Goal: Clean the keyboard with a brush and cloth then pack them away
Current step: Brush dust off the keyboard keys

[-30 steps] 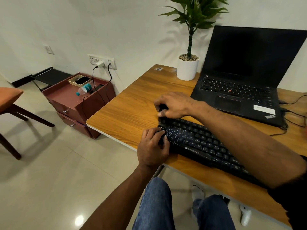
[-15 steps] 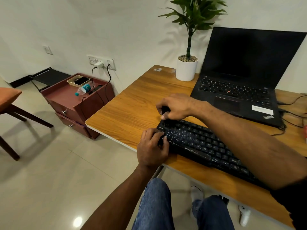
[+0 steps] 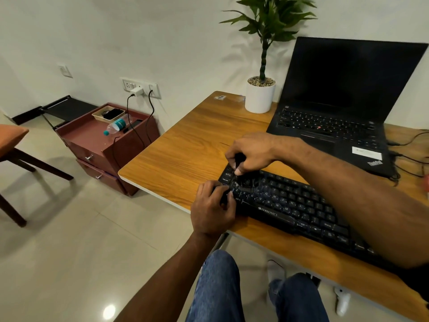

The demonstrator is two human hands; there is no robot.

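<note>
Keyboard: black, full-size, ZEBRONICS printed on the front lip. Lies flat and slantwise on the wooden desk, its left end near the desk's front-left edge, its right end hidden under the right forearm.

My read on handling: rigid plastic slab, light for its length, likely to skate on the smooth wood if pushed from one end. Keycaps are the weak part; they could pop if levered. Best held at an end edge or along the front lip, not by the keys.

Brush: only a dark stub shows inside the right hand, and a blurred dark tuft below it on the upper-left keys. I take it for the brush. Small, light, soft at the tip, I judge.

Right hand curled round that dark handle, fingertips down at the key rows. Left hand curled over the keyboard's left end, fingers wrapping the corner, which I read as bracing it against sliding.

Cloth: I can't find it in view.

Outward: open laptop, screen dark, just behind the keyboard. White potted plant at the desk's back edge. Maroon drawer unit on the floor beside the desk, with a bottle lying on top.
</note>
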